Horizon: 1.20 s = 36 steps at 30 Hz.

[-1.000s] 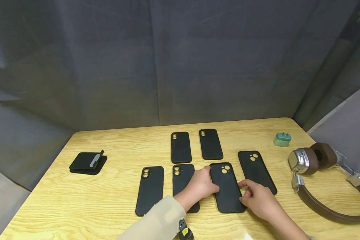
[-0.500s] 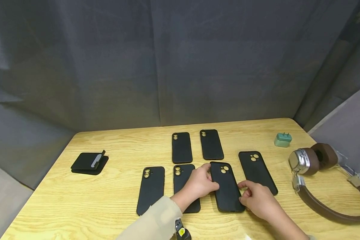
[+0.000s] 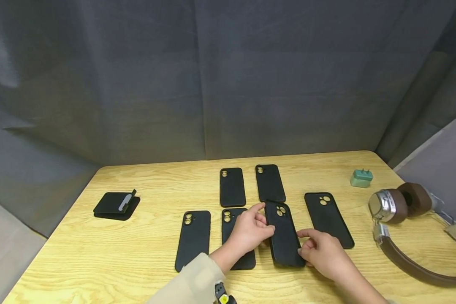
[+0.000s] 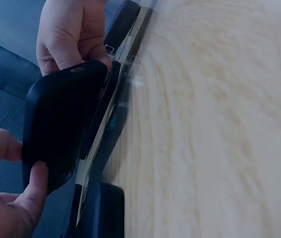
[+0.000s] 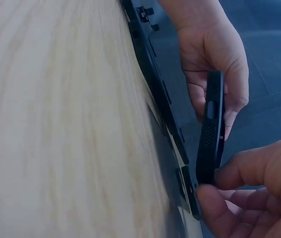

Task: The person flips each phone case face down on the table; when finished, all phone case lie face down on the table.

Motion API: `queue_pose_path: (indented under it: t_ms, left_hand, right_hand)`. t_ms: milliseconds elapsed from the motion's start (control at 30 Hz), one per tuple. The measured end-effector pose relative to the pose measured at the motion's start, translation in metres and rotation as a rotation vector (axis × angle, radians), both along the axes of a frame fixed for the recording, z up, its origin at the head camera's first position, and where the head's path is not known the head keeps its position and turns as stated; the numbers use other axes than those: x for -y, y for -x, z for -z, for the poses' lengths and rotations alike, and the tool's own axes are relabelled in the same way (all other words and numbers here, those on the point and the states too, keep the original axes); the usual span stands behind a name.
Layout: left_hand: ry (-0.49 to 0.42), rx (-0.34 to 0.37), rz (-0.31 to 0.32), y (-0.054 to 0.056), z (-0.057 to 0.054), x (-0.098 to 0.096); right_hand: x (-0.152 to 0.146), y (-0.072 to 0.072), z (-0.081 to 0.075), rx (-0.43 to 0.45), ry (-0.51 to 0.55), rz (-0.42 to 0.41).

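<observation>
A black phone case with a camera cutout is held between both hands, tilted, its left side raised off the table. On its upper left edge, my left hand pinches it with thumb and fingers. My right hand pinches the lower right edge. The left wrist view has the case side-on, with the thumb on its face. In the right wrist view the case stands edge-on, showing a slot and a dotted patch. Under the left wrist lies another phone case, partly covered.
More black phone cases lie flat: one at left, one at right, two behind, left and right. A black card holder sits far left. Brown headphones and a green plug adapter are at right.
The held phone case has tipped up, its left side rising from the table, and shifted slightly left with both hands. The whole head view has drifted a little.
</observation>
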State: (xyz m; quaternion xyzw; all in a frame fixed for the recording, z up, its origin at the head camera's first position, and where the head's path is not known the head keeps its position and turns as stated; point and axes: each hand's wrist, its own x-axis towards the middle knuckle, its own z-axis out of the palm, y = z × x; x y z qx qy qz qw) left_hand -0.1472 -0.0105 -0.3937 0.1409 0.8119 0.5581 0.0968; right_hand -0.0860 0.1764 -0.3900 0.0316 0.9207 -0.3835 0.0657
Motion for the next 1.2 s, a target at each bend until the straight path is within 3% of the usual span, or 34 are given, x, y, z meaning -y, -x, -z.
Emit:
queue_pose_path:
  t_ms: [267, 500, 1200]
  left_hand:
    - [-0.085, 0.002, -0.073, -0.005, 0.002, 0.001]
    - [-0.195, 0.016, -0.099, -0.008, -0.001, -0.002]
    - [-0.232, 0.04, -0.096, -0.01, -0.003, -0.01]
  right_hand:
    - [0.008, 0.002, 0.008, -0.001, 0.149, -0.021]
    - [0.011, 0.004, 0.016, -0.01, 0.226, -0.048]
    - [0.02, 0.007, 0.021, 0.034, 0.25, -0.134]
